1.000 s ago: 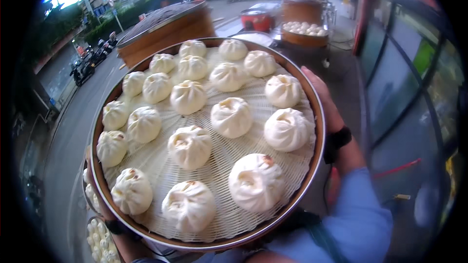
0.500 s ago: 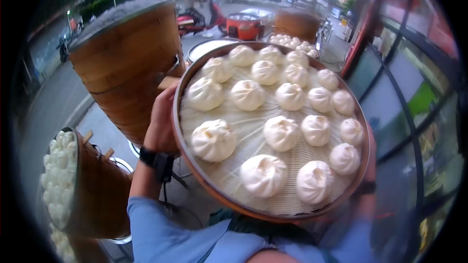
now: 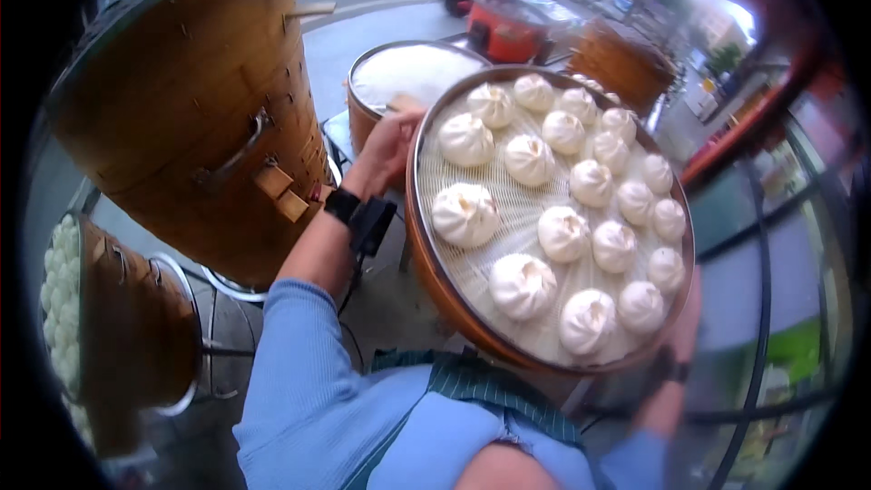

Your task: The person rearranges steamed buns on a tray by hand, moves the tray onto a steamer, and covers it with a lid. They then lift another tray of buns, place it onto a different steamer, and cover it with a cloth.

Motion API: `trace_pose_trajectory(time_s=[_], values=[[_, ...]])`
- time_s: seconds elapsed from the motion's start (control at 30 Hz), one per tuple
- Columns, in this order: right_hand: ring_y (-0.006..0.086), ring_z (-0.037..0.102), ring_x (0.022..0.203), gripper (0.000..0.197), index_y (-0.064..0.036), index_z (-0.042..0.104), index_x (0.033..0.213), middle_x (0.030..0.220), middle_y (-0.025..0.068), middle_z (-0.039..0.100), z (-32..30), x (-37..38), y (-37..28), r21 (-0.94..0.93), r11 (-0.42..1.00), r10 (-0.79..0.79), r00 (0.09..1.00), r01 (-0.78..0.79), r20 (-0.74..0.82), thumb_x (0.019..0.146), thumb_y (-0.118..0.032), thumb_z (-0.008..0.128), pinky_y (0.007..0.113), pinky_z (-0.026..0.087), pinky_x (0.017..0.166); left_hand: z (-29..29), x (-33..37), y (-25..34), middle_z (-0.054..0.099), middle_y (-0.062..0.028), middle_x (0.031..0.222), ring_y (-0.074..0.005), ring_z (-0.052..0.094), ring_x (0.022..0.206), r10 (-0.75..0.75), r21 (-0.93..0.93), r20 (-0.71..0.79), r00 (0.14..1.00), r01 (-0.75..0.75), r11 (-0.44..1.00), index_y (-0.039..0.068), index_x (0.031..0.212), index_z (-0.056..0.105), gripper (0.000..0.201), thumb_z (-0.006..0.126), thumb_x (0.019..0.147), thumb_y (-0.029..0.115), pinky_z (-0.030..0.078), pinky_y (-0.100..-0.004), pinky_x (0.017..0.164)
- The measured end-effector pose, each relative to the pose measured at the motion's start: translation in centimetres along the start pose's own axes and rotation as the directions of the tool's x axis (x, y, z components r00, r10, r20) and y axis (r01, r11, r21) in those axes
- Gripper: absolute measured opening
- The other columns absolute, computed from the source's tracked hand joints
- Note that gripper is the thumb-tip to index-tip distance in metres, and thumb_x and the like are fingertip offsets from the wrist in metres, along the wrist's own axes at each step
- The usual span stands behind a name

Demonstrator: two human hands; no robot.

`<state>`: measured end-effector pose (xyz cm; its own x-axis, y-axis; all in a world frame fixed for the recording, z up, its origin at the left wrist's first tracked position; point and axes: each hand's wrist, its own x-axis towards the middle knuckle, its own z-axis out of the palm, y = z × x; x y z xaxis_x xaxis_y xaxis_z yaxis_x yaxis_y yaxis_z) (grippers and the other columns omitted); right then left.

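Tray [image 3: 435, 286]: held in the air in front of the person's chest, right of centre in view, no table seen under it. Buns [image 3: 522, 286] sit pleats up on a mesh [image 3: 515, 218] lining it; some gaps show between them, probably so the skins do not stick.

Left hand [image 3: 390, 150]: gripping the tray's outer wall at its upper left; fingers partly hidden. Right hand [image 3: 687, 316]: at the opposite side, mostly behind the wall and blurred; cannot tell how its fingers are set. Judgement: hands on opposite sides share the load and keep the tray level enough that nothing rolls. Both seem to stay outside the rim, clear of the buns.

Surroundings: tall stack [image 3: 181, 127] of steamers on the left, with a metal handle [image 3: 238, 147] on its side, presumably for lifting hot tiers. A lower steamer [image 3: 145, 345] beside it also bears white buns. Beyond the left hand, a drum [image 3: 417, 71] with a pale top; behind that, a red pot [image 3: 508, 27].
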<state>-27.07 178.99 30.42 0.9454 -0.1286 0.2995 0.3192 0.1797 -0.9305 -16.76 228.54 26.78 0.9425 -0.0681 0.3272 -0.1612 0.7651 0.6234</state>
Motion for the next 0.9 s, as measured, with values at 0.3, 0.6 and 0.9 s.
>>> trace_pose_trajectory(time_s=[0.3,0.6,0.9], values=[[0.0234,0.044,0.116,0.049,-0.0006,0.033,0.131,0.127,0.0133,0.045,-18.2,11.6,8.2,0.056,0.998,-0.040,0.916,0.020,0.399,0.089,-0.021,0.049,0.033,0.037,0.097,9.6,-5.7,-4.1,0.062,-0.0199,0.100,-0.0222,0.063,0.086,0.222,0.266,-0.171,0.960,-0.172,0.948,-0.007,0.108,0.054,0.032,0.043,0.089,0.017,0.052,-0.0308,0.079],[0.0226,0.050,0.109,0.038,-0.0037,0.050,0.117,0.117,0.0085,0.054,-17.2,8.4,5.3,-0.093,0.995,0.057,0.969,-0.036,0.242,0.092,-0.032,0.046,0.037,0.038,0.098,11.4,-8.5,-5.0,0.061,-0.0180,0.102,-0.0190,0.062,0.088,0.114,0.157,-0.167,0.979,-0.088,0.984,-0.006,0.109,0.053,0.032,0.042,0.090,0.017,0.051,-0.0296,0.080],[0.0245,0.050,0.109,0.032,-0.0078,0.049,0.117,0.117,0.0081,0.054,-20.4,9.7,5.7,0.380,0.764,0.553,0.833,-0.521,0.031,0.092,-0.027,0.049,0.040,0.039,0.097,11.3,-6.4,-5.7,0.061,-0.0125,0.099,-0.0164,0.060,0.087,0.001,0.092,-0.295,0.955,0.028,0.995,-0.005,0.104,0.056,0.028,0.048,0.087,0.016,0.048,-0.0281,0.079]])
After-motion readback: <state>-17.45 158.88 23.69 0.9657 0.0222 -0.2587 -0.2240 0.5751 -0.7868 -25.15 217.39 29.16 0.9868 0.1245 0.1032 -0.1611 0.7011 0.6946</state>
